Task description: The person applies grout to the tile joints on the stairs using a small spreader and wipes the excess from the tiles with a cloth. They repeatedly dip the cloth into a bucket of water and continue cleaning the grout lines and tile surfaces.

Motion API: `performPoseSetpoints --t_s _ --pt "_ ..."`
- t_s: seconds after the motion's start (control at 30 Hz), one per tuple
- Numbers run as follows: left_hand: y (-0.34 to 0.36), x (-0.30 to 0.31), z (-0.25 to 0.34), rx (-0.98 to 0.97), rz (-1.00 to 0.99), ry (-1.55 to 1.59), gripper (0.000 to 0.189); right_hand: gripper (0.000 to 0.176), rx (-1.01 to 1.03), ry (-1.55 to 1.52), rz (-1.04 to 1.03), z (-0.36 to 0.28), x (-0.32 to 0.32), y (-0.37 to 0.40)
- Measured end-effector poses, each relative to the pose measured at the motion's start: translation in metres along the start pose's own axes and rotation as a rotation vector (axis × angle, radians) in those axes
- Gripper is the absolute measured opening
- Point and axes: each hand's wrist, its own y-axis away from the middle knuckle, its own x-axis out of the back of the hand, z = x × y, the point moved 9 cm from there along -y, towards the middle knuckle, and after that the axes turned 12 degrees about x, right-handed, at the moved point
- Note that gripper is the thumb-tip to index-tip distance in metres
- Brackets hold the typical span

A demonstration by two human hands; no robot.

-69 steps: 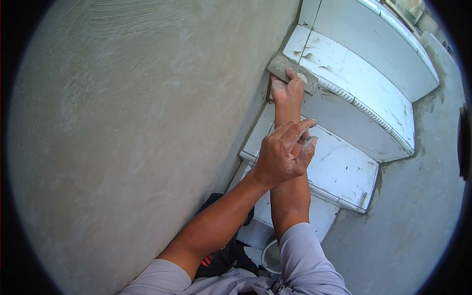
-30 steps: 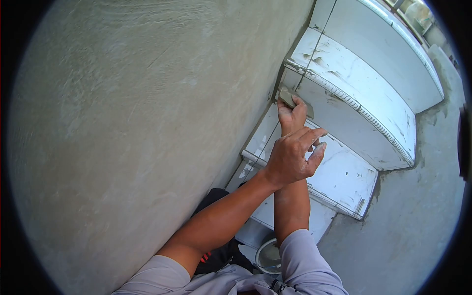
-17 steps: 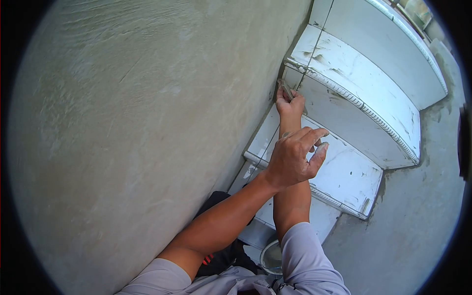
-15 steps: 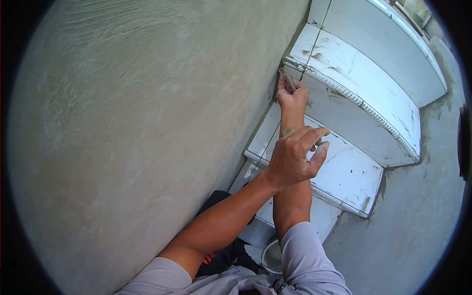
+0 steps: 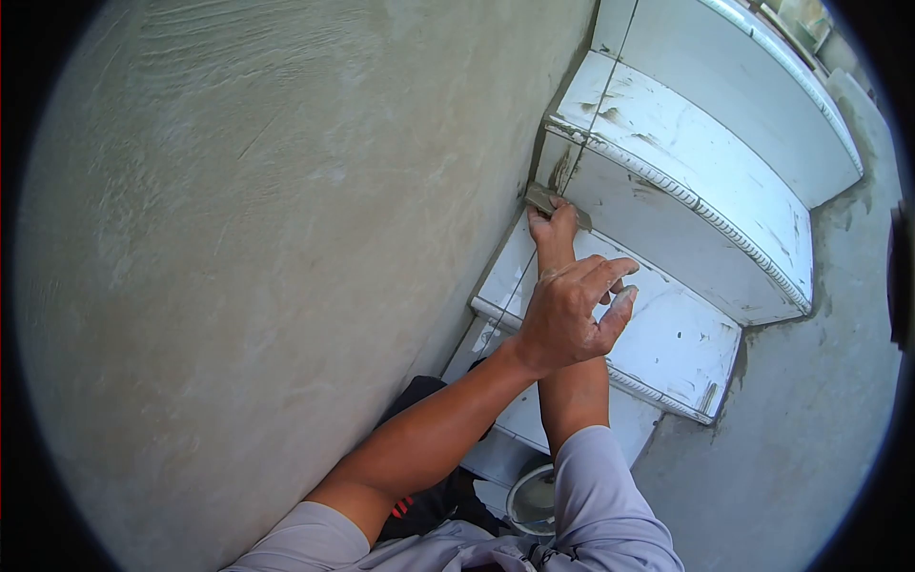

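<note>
My right hand (image 5: 553, 225) grips a flat grey scraper (image 5: 540, 197), its edge against the bottom of a white tiled riser (image 5: 648, 214) close to the wall corner. Grey paste is smeared on the riser beside a dark joint line (image 5: 572, 172). Nearer to me, my left hand (image 5: 579, 310) hovers across my right forearm. Its fingers are bent, with thumb and forefinger apart and nothing visible between them. Pale residue coats the fingertips. Below the right hand lies a white stair tread (image 5: 667, 329).
A plastered wall (image 5: 286, 238) fills the left side. Curved white steps with a ridged nosing (image 5: 705, 202) rise to the upper right, bordered by a grey cement wall (image 5: 810, 400). A bucket (image 5: 519, 500) stands low by my legs, partly behind my right sleeve (image 5: 610, 496).
My right hand has slid down the riser with the scraper, from under the nosing to the riser's foot. The scraper now lies more crosswise. My left hand is nearly still.
</note>
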Motion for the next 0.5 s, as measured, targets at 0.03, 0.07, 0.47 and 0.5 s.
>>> performPoseSetpoints --t_s 0.03,0.07,0.47,0.5 --pt "-0.001 0.002 -0.001 0.009 0.003 -0.001 0.032 0.043 0.002 -0.024 -0.009 -0.003 -0.017 0.01" --pt "-0.002 0.003 -0.002 0.009 0.01 -0.008 0.032 0.044 0.005 -0.044 -0.017 -0.008 -0.034 0.02" --pt "-0.003 0.011 0.004 -0.02 0.054 0.034 0.029 0.042 1.309 1.252 -0.75 -0.198 -0.206 0.162" --pt "-0.002 0.008 0.004 -0.03 0.049 0.025 0.028 0.044 1.403 1.635 -0.715 -0.2 -0.22 0.165"
